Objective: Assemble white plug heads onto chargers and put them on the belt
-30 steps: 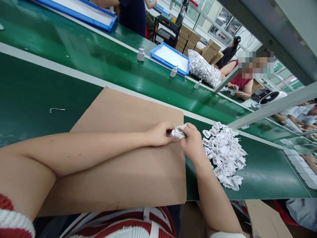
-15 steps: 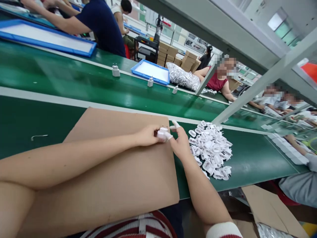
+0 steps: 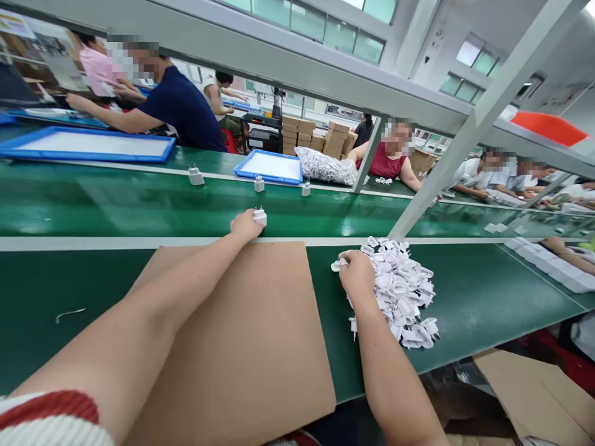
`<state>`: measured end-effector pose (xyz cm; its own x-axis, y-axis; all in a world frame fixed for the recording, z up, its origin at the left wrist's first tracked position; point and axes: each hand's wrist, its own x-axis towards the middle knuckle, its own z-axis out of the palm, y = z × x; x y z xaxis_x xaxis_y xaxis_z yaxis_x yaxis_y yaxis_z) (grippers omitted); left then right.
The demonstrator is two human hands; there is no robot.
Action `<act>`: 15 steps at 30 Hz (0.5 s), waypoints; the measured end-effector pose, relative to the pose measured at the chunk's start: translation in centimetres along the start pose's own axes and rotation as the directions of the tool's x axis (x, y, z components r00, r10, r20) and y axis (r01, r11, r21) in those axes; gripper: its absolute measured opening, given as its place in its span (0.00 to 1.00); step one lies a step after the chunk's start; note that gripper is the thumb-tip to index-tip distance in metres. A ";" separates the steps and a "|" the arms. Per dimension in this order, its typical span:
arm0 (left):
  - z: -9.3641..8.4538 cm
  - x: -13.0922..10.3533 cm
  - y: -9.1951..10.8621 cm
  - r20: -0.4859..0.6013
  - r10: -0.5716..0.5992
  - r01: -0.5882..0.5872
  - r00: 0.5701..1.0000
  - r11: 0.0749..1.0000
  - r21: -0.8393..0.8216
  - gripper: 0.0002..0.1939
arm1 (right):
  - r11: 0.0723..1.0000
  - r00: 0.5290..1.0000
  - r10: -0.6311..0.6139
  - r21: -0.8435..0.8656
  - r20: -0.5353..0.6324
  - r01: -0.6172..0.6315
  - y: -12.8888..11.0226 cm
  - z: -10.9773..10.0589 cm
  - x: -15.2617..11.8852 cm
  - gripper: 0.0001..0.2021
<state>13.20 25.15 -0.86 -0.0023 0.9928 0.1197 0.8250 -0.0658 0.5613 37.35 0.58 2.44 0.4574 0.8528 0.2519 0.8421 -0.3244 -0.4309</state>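
Observation:
Over the green conveyor belt, my left hand is closed on a white plug adapter whose two pins point up. My right hand is at the near left side of a heap of white plug parts, its fingers pinched on one small white plug part. Finger covers show on that hand. Beneath my left forearm a flat cardboard sheet lies on the green table.
Several white adapters, one being this adapter, stand along the belt's far side. Blue-rimmed trays and a silvery bag lie beyond. A slanted metal post rises behind the heap. Co-workers sit opposite. A bent wire lies left.
My hands have parted. The left has carried the adapter forward from above the cardboard to the belt; the right has gone to the heap and taken a plug part. The view has tilted up.

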 end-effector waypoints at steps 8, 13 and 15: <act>-0.2 -11.1 1.3 0.101 0.465 -0.366 0.879 0.797 -0.482 0.19 | 0.552 0.992 0.051 0.824 0.118 -0.127 -1.7 1.9 -1.0 0.19; 1.1 -16.4 0.8 0.274 0.540 -0.188 0.796 0.650 -0.736 0.22 | 0.420 0.983 0.045 0.889 0.181 -0.183 -3.1 2.4 -2.2 0.22; 1.3 -16.8 0.7 0.271 0.565 -0.205 0.779 0.638 -0.742 0.19 | 0.412 0.977 0.052 0.886 0.209 -0.212 -3.4 2.6 -2.5 0.21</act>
<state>14.52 8.54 -3.57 0.6177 0.7636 0.1882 0.1079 -0.3193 0.9415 32.60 0.58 1.04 0.4312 0.9013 0.0424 -0.0030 0.0484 -0.9988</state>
